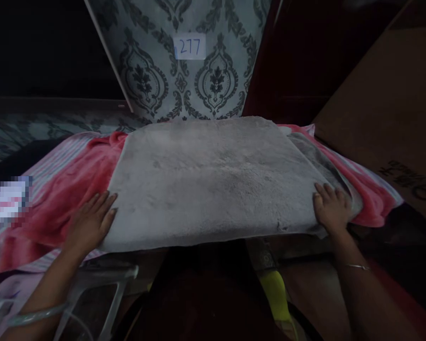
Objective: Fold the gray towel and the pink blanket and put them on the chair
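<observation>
A grey, plush-covered rectangular cushion (206, 180) lies flat across the middle of the view. On its near left corner rests my left hand (94, 220), palm down with the fingers stretched out. My right hand (331, 208) presses on the near right side, fingers extended, where loose grey fabric (314, 154) trails off the edge. Under the cushion a pink fleece blanket (67, 189) with a striped border spreads out to both sides. A small wrinkle or hole shows near the front right edge of the cover.
Patterned wallpaper with a paper label reading 277 (190, 46) stands behind. A dark screen (49, 52) is at the upper left, a dark red panel (298, 57) at the upper right. One large cardboard box (386, 109) leans at the right. A pale plastic chair (117, 293) is at the lower left.
</observation>
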The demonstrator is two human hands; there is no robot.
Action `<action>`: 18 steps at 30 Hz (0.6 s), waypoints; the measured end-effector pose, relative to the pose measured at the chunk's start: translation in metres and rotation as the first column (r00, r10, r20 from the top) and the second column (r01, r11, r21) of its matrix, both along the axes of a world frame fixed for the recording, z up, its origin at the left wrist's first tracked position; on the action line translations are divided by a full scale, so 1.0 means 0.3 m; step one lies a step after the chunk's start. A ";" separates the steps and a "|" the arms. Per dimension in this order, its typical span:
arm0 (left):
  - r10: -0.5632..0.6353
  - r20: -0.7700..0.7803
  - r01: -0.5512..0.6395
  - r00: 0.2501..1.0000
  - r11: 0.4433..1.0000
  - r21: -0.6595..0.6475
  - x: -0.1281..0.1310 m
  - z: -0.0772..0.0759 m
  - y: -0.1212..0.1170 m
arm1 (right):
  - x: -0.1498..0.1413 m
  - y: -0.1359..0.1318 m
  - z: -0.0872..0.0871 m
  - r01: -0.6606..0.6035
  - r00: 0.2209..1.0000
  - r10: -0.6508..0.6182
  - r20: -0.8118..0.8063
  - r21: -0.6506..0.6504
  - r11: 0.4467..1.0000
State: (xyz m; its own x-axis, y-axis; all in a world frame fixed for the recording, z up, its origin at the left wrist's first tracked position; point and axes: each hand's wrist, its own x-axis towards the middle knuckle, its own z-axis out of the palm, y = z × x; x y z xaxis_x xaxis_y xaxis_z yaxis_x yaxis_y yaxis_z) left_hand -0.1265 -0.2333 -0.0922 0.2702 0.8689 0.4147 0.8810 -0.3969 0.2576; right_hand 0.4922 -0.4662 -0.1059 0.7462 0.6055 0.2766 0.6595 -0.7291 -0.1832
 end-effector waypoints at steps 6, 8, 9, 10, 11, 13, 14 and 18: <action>0.013 -0.047 -0.010 0.999 0.998 0.066 -0.014 0.001 -0.039 | -0.053 -0.058 -0.074 0.032 0.997 -0.046 0.063 0.201 0.979; 0.021 -0.019 -0.020 1.000 0.996 0.085 -0.013 -0.007 -0.079 | -0.051 -0.085 -0.104 0.029 0.998 -0.042 0.048 0.241 0.970; 0.016 -0.001 -0.016 1.000 0.995 0.093 -0.016 -0.013 -0.104 | -0.049 -0.100 -0.119 0.035 0.999 -0.044 0.028 0.268 0.963; 0.010 0.024 -0.012 1.000 0.995 0.102 -0.020 -0.021 -0.131 | -0.045 -0.114 -0.132 0.051 0.998 -0.055 0.004 0.304 0.951; 0.006 0.054 -0.012 0.999 0.994 0.110 -0.025 -0.030 -0.158 | -0.040 -0.127 -0.143 0.075 0.997 -0.072 -0.022 0.349 0.934; 0.022 0.130 -0.039 0.991 0.991 0.129 -0.035 -0.046 -0.209 | -0.026 -0.147 -0.163 0.151 0.988 -0.128 -0.080 0.449 0.881; 0.041 0.172 -0.066 0.984 0.988 0.137 -0.040 -0.053 -0.231 | -0.017 -0.154 -0.171 0.197 0.980 -0.159 -0.117 0.494 0.847; 0.192 0.415 -0.237 0.889 0.970 0.058 -0.044 -0.076 -0.291 | 0.036 -0.169 -0.206 0.336 0.939 -0.235 -0.250 0.530 0.778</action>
State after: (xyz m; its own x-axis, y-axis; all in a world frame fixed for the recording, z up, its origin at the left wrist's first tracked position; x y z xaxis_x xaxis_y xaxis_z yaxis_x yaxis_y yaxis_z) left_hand -0.1397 -0.3205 -0.1150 -0.1278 0.8325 0.5391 0.7765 -0.2541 0.5765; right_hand 0.5029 -0.5168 -0.1677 0.9239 0.1346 0.3582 0.3611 -0.6162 -0.6999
